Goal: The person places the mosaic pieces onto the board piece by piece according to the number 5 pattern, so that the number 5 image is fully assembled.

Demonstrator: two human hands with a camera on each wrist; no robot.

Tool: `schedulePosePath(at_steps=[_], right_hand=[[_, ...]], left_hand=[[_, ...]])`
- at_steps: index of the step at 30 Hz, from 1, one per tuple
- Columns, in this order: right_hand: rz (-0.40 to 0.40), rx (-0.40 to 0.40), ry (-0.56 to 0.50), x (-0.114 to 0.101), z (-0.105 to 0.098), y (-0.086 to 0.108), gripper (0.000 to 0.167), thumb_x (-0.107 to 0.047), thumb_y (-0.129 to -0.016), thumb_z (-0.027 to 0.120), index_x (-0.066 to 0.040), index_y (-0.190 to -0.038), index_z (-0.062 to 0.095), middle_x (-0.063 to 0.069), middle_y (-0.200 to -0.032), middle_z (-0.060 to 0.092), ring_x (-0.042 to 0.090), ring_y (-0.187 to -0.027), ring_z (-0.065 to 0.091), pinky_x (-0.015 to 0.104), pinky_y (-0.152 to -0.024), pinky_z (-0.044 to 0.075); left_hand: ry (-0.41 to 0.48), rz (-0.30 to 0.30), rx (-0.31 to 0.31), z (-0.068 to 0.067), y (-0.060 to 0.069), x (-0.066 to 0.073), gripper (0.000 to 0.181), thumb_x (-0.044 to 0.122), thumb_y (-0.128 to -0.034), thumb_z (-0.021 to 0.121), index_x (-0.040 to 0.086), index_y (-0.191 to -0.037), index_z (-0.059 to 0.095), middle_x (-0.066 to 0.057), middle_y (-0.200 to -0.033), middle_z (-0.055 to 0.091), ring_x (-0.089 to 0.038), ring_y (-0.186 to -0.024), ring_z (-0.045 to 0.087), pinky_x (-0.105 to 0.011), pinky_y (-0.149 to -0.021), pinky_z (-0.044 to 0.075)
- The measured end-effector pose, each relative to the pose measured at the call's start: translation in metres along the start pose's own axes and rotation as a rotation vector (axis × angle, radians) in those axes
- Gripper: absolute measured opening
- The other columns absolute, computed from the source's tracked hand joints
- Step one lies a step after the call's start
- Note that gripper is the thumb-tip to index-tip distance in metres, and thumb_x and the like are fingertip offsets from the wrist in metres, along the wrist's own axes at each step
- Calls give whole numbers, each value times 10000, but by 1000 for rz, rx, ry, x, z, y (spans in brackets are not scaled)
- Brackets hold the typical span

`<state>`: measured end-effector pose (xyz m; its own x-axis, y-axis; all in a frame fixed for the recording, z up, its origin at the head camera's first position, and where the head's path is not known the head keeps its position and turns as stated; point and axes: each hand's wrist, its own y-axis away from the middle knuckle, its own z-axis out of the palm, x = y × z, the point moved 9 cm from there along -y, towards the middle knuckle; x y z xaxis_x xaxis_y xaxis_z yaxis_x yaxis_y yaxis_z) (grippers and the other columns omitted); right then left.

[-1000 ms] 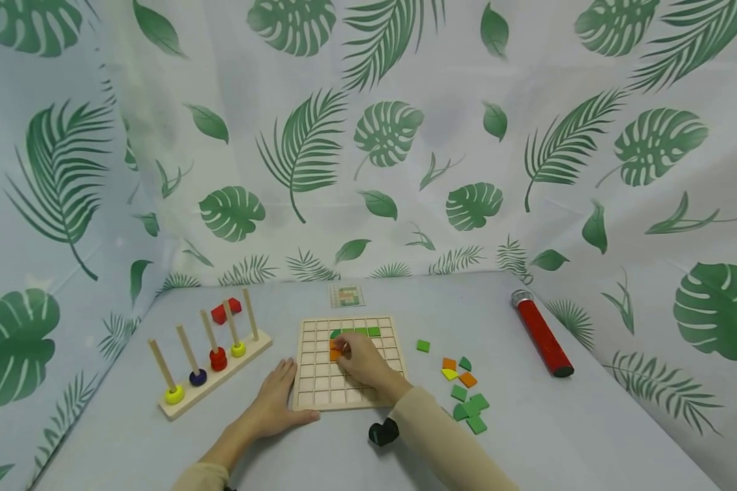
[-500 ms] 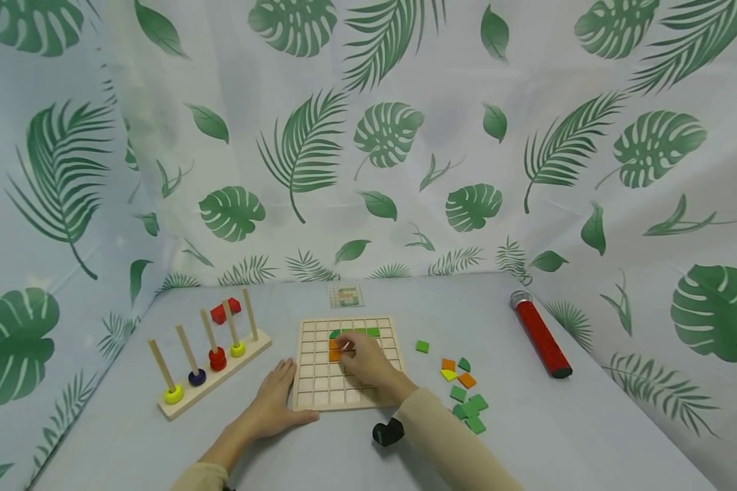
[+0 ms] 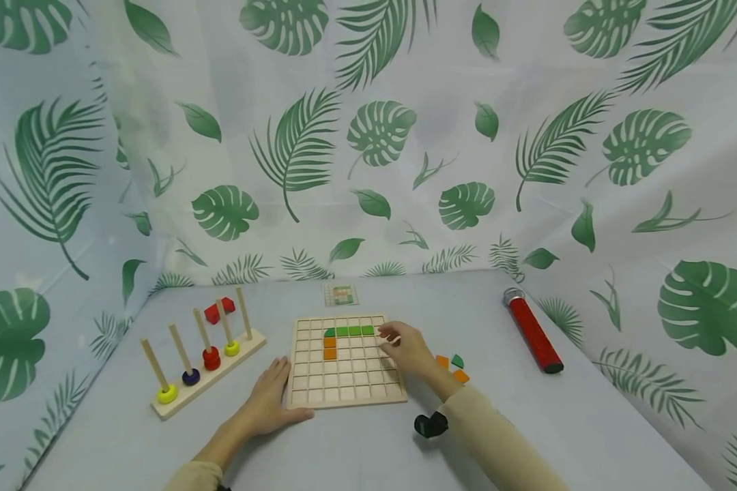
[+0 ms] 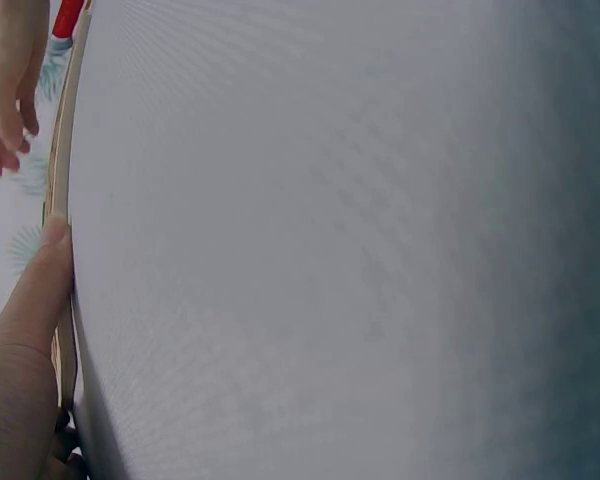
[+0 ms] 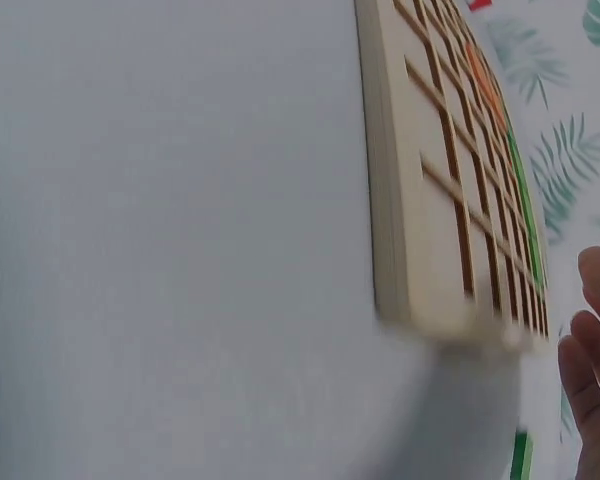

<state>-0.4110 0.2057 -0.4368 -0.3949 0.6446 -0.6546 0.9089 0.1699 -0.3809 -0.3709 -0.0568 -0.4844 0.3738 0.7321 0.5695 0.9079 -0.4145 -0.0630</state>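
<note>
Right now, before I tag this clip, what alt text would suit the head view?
The right hand hovers at the right edge of a grid board while the left hand touches its left side. Green tiles and orange tiles lie in the board; a peg stand is to the left, a red tube to the right.

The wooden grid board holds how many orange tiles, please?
2: a far orange tile adjoins the green quarter-circle, a near orange tile one cell closer; the right hand might hide more.

left hand [image 3: 269, 402]: bare | right hand [image 3: 410, 349]: bare | left sleeve [image 3: 195, 476], right sleeve [image 3: 497, 436]: plain beige | 1 rounded black wrist device [image 3: 431, 425]
</note>
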Motion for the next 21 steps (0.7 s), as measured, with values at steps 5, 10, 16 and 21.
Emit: schedulePosePath(at_steps=[5,10,16,21], right_hand=[[60,49,69,25,-35,14,265,16,-820,672,-19,-1080,635,45,-946,642,174,-861,595,296,-736,530],[113,37,130,48,-66,32,267,2,-826,667,-21,-1090,637,56,-958,645,184,-868,590,341,-756,538],[153,14,170,69,-87,50,272,-20,-828,683,-28,-1096,637,46,-965,645,197,-885,577,373,-795,538],[175,-8,181,78,-93,59,273,-35,-820,696,-38,-1087,639,34,-955,647,192,-871,582,358,-791,542]], left_hand=[[-4,0,-3,0,1,1,1129,588,-694,745,-91,-1444,244,-261,-1510,201,-398,-1404,104,-523,-1128,121],[-3,4,-1,-2,2,3,1123,580,-699,746,-98,-1441,245,-266,-1507,202,-402,-1403,105,-529,-1126,123],[1,0,5,-5,3,3,1123,572,-693,753,-101,-1438,250,-274,-1503,205,-416,-1396,117,-549,-1116,138],[-2,-13,-8,-1,2,1,1129,585,-692,747,-90,-1445,244,-261,-1511,197,-402,-1403,104,-536,-1122,123]])
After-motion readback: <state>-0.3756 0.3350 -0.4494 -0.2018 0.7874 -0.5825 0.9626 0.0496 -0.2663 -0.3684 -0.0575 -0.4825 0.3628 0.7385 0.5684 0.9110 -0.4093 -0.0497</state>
